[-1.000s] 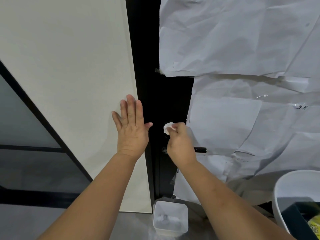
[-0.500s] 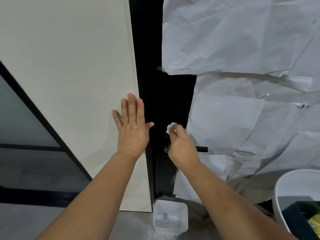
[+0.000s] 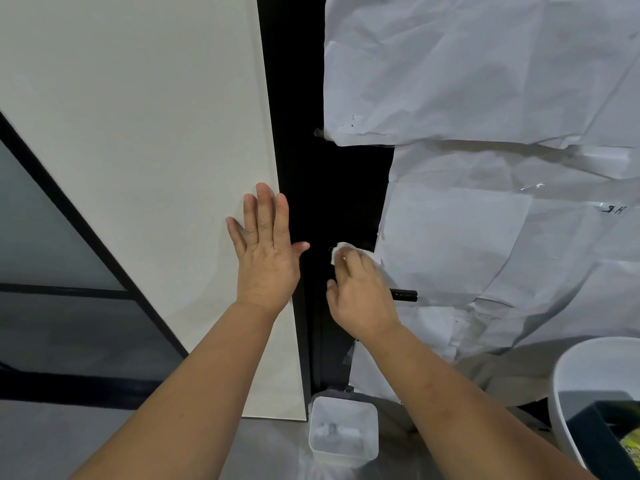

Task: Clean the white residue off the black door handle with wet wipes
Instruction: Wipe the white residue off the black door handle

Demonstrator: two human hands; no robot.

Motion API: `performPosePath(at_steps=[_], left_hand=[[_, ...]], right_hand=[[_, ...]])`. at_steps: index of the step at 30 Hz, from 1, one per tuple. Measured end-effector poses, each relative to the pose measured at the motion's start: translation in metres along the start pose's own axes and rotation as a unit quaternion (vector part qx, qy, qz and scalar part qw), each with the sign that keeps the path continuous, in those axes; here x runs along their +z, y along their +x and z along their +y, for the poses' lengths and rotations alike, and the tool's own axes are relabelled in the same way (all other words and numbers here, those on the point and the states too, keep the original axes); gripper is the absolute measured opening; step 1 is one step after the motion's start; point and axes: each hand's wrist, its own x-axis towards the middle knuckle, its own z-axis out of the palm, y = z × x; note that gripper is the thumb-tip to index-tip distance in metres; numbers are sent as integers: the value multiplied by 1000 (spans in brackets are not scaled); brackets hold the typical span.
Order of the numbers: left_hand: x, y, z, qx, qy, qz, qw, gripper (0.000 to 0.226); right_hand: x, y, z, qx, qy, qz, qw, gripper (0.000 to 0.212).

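The black door handle (image 3: 404,295) sticks out to the right from behind my right hand (image 3: 362,296); only its tip shows. My right hand pinches a small white wet wipe (image 3: 341,249) with its fingertips and presses it against the black door (image 3: 332,188) just above the handle. My left hand (image 3: 265,251) lies flat with straight fingers on the pale wall panel (image 3: 156,150), right at the door's left edge. The handle's base and any residue are hidden by my right hand.
Crumpled white paper (image 3: 502,168) covers most of the door to the right. A small white plastic tub (image 3: 343,433) stands on the grey floor below the door. A white bin (image 3: 575,372) holding a dark box sits at the bottom right. Dark glass panels are at left.
My right hand with the wipe has shifted slightly right and upward over the door above the handle. My left hand has stayed flat on the wall panel.
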Motion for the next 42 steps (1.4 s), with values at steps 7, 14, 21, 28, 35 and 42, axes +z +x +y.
performPosePath(at_steps=[7,14,21,28,35,42], left_hand=[[-1,-1,-1,-1,11,-4,1000,90],[-1,-1,0,-3,11,10,1000,93],[-2,-2,-2,3,19,3,1000,90],[1,-1,-2,7,22,10,1000,92],[-1,-1,-1,2,19,6,1000,94],[-4,-1,2,1,24,4,1000,93]], right_hand=[[-2,-4,8,43,40,1,998,44],[1,4,-1,-21,-17,-7,1000,45],[0,3,1,9,52,11,999,37],[-15,15,12,250,223,-73,939,16],[-31,31,25,271,160,-197,929,24],[-20,-22,16,183,247,115,945,19]])
